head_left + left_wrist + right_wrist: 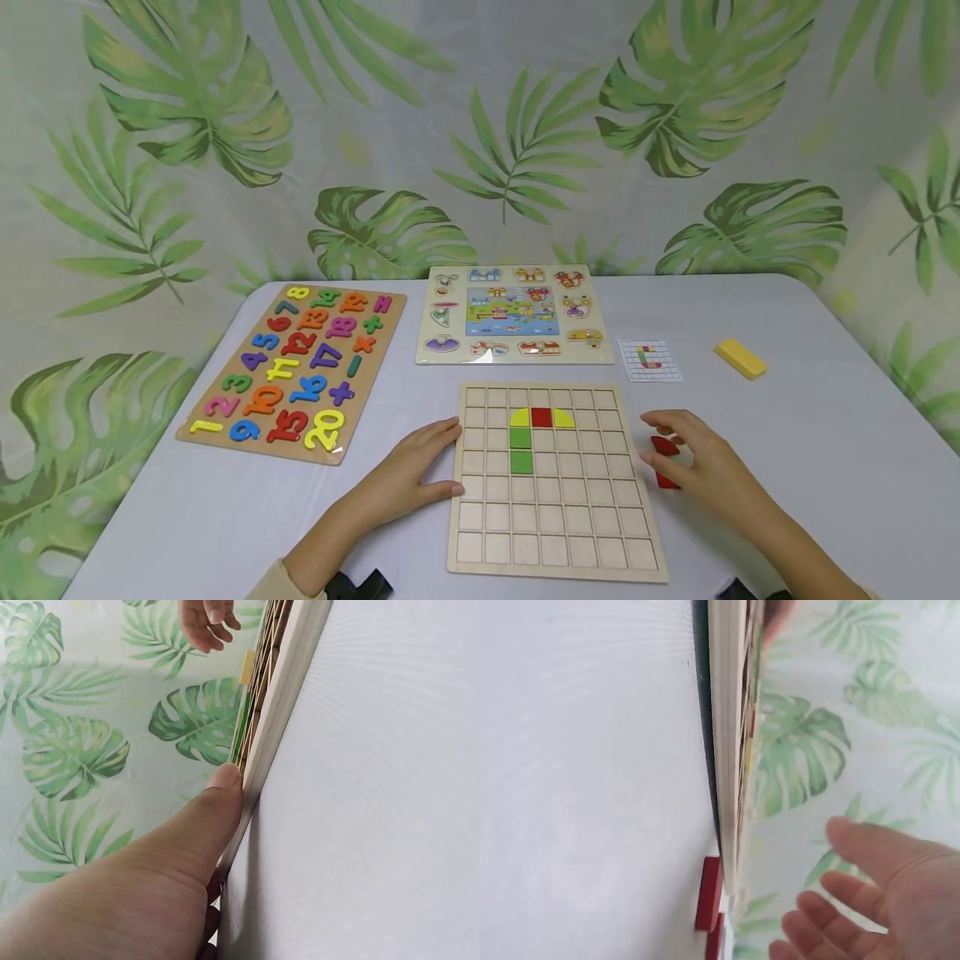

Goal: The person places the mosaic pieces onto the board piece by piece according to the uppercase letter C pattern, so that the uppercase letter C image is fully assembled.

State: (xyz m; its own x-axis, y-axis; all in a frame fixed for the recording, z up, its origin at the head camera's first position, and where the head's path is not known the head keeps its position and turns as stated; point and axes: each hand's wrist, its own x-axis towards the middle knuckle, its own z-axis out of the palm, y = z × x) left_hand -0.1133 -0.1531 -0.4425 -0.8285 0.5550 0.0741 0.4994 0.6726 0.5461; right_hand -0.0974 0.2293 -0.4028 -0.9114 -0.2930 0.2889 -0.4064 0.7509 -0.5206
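A wooden grid board lies in front of me. Set in its upper cells are a red square between two yellow quarter-round pieces, with two green squares in a column below the left one. My left hand rests against the board's left edge, thumb and fingers touching the rim. To the board's right, my right hand hovers above the red pieces, fingers loosely bent and holding nothing. The right wrist view shows a red block on the table, apart from that hand's fingers.
A number puzzle board lies at the left. At the back are a picture puzzle, a small printed pattern card and a yellow block. A leaf-patterned cloth hangs behind the white table.
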